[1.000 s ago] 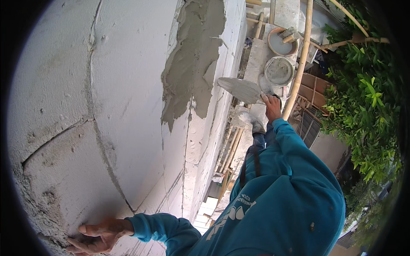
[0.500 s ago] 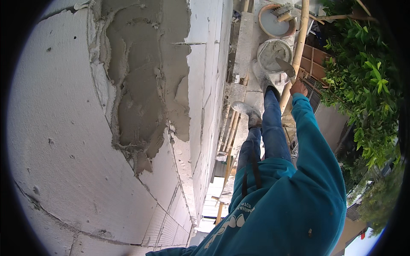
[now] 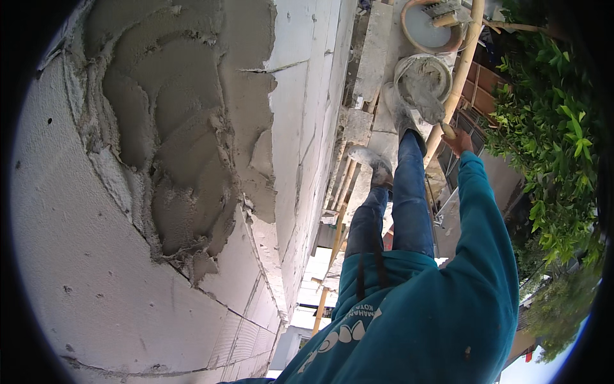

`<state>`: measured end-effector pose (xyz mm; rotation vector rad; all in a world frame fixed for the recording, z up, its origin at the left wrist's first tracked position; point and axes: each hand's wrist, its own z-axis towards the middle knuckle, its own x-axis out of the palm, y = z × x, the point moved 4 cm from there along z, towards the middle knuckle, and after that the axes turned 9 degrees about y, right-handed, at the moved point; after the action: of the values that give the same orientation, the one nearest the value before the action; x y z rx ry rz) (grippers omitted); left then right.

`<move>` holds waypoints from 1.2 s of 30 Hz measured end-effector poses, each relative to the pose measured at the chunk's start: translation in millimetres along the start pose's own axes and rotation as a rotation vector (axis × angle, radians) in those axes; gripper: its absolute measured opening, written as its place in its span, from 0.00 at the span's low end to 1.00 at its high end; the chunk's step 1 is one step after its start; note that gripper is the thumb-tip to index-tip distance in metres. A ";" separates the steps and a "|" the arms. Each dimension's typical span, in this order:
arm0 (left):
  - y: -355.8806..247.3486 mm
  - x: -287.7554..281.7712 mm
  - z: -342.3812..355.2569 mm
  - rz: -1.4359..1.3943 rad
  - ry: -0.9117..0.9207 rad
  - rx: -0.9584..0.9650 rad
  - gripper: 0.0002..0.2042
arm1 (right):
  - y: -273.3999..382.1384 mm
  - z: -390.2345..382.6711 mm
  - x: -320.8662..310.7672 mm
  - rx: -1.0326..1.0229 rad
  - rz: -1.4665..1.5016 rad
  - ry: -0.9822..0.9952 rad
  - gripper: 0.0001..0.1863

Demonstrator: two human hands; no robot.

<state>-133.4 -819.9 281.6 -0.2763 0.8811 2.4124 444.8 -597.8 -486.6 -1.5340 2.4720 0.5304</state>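
At the bucket (image 3: 397, 75): your right hand (image 3: 459, 142) holds the trowel (image 3: 449, 131) by its handle.
On the wall (image 3: 77, 224): grey mortar (image 3: 185, 96) lies spread.
Your left hand: state cannot be told.

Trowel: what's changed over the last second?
The right hand moved the trowel rightward, from near the wall to the mortar bucket. The left hand left view. Unchanged: right-hand grip; bucket beside the round tub.

A head-worn fisheye camera looks steeply downward.
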 end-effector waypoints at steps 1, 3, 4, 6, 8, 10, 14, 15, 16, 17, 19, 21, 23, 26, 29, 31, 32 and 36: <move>4.0 -0.8 0.4 -0.013 -0.020 0.006 0.19 | -11.8 -7.3 2.4 -0.054 0.044 -0.083 0.25; 12.5 -23.6 2.1 0.014 -0.047 0.027 0.19 | -3.9 -23.9 1.6 0.004 0.077 -0.045 0.24; 18.4 -24.8 0.9 0.007 -0.069 0.035 0.19 | -5.6 -37.4 0.1 0.044 0.106 -0.043 0.24; 31.0 -26.9 -0.4 -0.004 -0.111 0.051 0.18 | -19.2 -53.3 4.2 -0.055 0.147 -0.122 0.23; 41.5 -34.2 -0.3 0.006 -0.161 0.074 0.18 | -36.5 -63.9 9.0 -0.131 0.206 -0.205 0.23; 37.4 -42.7 5.7 0.037 -0.210 0.105 0.18 | -29.0 -92.8 4.9 0.018 0.323 -0.136 0.23; 21.3 -39.7 14.8 0.129 -0.206 0.188 0.21 | -18.7 -133.6 4.6 0.033 0.398 -0.157 0.22; 23.2 -41.4 13.9 0.130 -0.207 0.203 0.20 | -19.7 -139.8 5.1 0.037 0.411 -0.141 0.20; 27.3 -44.3 11.7 0.099 -0.207 0.199 0.20 | -22.1 -143.4 5.9 0.042 0.423 -0.127 0.19; 27.3 -43.3 10.6 0.067 -0.215 0.190 0.20 | -21.1 -154.4 4.3 0.004 0.441 -0.145 0.18; 20.8 -42.9 14.6 0.012 -0.235 0.171 0.21 | -14.4 -180.5 0.6 -0.046 0.475 -0.153 0.16; 26.1 -43.9 16.9 0.087 -0.225 0.123 0.21 | -6.4 -203.6 -2.4 -0.065 0.508 -0.136 0.16; 32.0 -47.1 11.6 0.080 -0.241 0.039 0.20 | 18.1 -238.6 -9.1 -0.087 0.473 -0.166 0.16; 33.3 -46.5 6.9 0.040 -0.276 -0.059 0.20 | 21.7 -258.3 -16.6 -0.200 0.427 -0.237 0.16; 30.5 -47.3 2.8 0.015 -0.278 -0.144 0.20 | 60.2 -297.5 -30.2 -0.242 0.418 -0.205 0.16; 32.8 -47.6 3.1 -0.008 -0.276 -0.131 0.17 | 84.6 -310.4 -40.6 -0.388 0.444 -0.186 0.15; 34.8 -48.2 3.5 -0.017 -0.276 -0.123 0.16 | 98.0 -315.7 -46.1 -0.463 0.456 -0.172 0.15; 38.3 -51.5 3.7 -0.032 -0.255 -0.138 0.16 | 172.1 -344.0 -75.8 -0.566 0.419 -0.107 0.12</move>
<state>-112.4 -863.9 323.6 -0.0312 0.5933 2.4145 336.0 -600.8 -110.0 -1.0692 2.6997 1.4401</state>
